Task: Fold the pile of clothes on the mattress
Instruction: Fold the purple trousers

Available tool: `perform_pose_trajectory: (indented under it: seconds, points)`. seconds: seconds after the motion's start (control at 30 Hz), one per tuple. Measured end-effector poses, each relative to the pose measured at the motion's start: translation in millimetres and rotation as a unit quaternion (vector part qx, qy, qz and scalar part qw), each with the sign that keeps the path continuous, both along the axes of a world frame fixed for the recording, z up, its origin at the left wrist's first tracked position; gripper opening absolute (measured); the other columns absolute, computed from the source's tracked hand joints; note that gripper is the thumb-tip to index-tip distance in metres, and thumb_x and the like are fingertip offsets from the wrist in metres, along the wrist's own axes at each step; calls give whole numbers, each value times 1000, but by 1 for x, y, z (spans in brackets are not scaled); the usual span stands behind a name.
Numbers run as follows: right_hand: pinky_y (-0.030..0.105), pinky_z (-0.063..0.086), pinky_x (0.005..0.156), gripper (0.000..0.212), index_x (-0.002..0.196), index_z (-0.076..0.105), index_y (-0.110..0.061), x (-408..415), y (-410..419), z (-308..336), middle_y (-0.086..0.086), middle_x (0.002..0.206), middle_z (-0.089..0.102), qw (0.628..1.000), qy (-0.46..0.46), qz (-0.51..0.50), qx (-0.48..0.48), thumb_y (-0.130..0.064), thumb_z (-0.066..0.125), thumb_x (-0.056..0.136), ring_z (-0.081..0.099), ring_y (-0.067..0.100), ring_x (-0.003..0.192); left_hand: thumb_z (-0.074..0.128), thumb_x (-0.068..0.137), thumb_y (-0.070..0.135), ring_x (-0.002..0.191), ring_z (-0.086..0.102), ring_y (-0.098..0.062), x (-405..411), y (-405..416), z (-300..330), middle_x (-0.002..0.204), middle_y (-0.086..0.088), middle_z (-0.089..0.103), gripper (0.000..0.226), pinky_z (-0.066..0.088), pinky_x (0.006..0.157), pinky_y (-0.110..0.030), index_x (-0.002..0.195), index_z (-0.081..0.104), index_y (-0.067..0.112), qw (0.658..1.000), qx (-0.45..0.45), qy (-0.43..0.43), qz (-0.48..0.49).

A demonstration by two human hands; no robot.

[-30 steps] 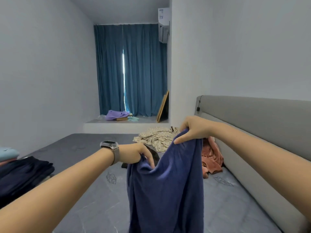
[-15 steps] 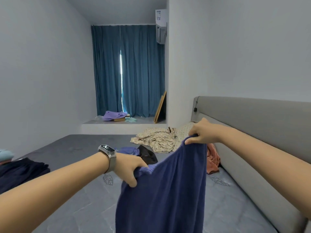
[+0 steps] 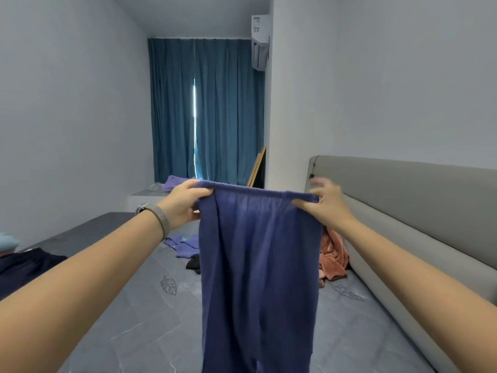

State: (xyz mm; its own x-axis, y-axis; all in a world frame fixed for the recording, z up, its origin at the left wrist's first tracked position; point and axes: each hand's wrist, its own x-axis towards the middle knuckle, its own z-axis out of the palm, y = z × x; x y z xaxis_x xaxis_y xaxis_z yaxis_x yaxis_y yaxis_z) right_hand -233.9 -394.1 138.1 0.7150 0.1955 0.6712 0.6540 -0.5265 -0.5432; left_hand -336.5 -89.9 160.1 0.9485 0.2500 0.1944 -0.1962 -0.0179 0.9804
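Blue trousers (image 3: pixel 258 265) held up by elastic waistband above mattress (image 3: pixel 134 332), legs hanging straight for alignment before folding. Left hand (image 3: pixel 183 204) grips one waistband corner; right hand (image 3: pixel 324 203) pinches other, fingers partly spread. Unfolded clothes (image 3: pixel 332 254) wait near headboard (image 3: pixel 403 200).

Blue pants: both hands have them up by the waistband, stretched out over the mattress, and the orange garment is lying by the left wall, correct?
Not quite. The head view shows the orange garment on the right, against the headboard, not by the left wall. The rest holds: left hand and right hand hold the blue pants up by the waistband over the mattress.
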Motion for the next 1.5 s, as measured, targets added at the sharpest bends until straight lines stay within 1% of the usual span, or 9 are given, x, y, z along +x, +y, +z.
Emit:
perform_pose_trajectory:
  seconds: [0.13, 0.27, 0.43, 0.57, 0.73, 0.9, 1.13, 1.27, 1.5]
  points:
    - [44, 54, 92, 98, 123, 60, -4, 17, -5, -12, 16, 117, 67, 866, 487, 109, 36, -35, 98, 38, 64, 29, 109, 58, 92, 14, 92, 67, -25, 9, 3, 2, 110, -14, 67, 30, 56, 80, -37, 120, 58, 5, 969, 0, 223, -106]
    - [40, 49, 98, 40, 108, 67, -3, 23, -5, -20, 13, 108, 71, 816, 554, 162, -5, -27, 75, 78, 67, 22, 103, 66, 89, 29, 113, 56, -29, 24, -3, -14, 121, -13, 60, 37, 48, 96, -44, 117, 57, 6, 944, 105, 307, -62]
    - [37, 44, 102, 53, 112, 66, -5, 39, -4, -39, 10, 118, 68, 827, 478, 295, 11, -40, 80, 75, 62, 23, 114, 46, 101, 28, 81, 59, -21, 53, 3, -37, 102, -12, 65, 23, 52, 71, -33, 105, 61, 11, 982, 120, 126, 81]
    - [22, 52, 73, 15, 93, 69, -11, 57, 17, -39, 5, 93, 72, 876, 374, 278, 127, -25, 66, 88, 68, 14, 86, 35, 104, 19, 93, 58, -14, 65, 14, -47, 111, 0, 63, 29, 49, 83, -27, 113, 62, 23, 985, 146, 75, -54]
    - [8, 39, 54, 25, 79, 71, -13, 97, 30, -26, -13, 65, 63, 959, 178, 184, -125, -36, 68, 88, 55, -5, 57, 66, 87, 40, 73, 53, -5, 101, 30, -57, 77, 10, 60, 19, 41, 76, -22, 76, 67, 25, 845, 504, 116, -135]
    - [26, 23, 50, 52, 58, 38, -15, 159, 35, -28, -5, 53, 36, 885, 52, 120, -446, -48, 65, 86, 33, 11, 50, 75, 79, 36, 70, 49, 3, 160, 52, -68, 81, 24, 53, 21, 36, 65, -11, 89, 56, 34, 715, 670, 124, -159]
    - [35, 39, 71, 36, 77, 58, -19, 256, 51, -57, -6, 70, 52, 843, 56, 59, -532, -43, 43, 100, 49, 20, 74, 63, 91, 22, 71, 55, 4, 263, 66, -116, 79, 18, 60, 10, 37, 66, -12, 84, 64, 29, 847, 532, -25, -3]
    - [30, 31, 70, 33, 71, 46, -15, 324, 62, -77, -8, 68, 46, 844, 122, 111, -510, -22, 40, 103, 45, 15, 70, 58, 94, 21, 74, 57, 3, 326, 94, -138, 74, 21, 67, 33, 42, 73, -15, 67, 69, 36, 888, 454, 64, -36]
    - [33, 42, 90, 27, 115, 65, -11, 449, 138, -167, 12, 119, 64, 837, 129, 92, -524, -22, 45, 101, 56, 30, 109, 55, 95, 23, 107, 59, -33, 450, 97, -206, 119, -11, 62, 23, 46, 84, -35, 113, 67, 17, 637, 747, 186, 39]
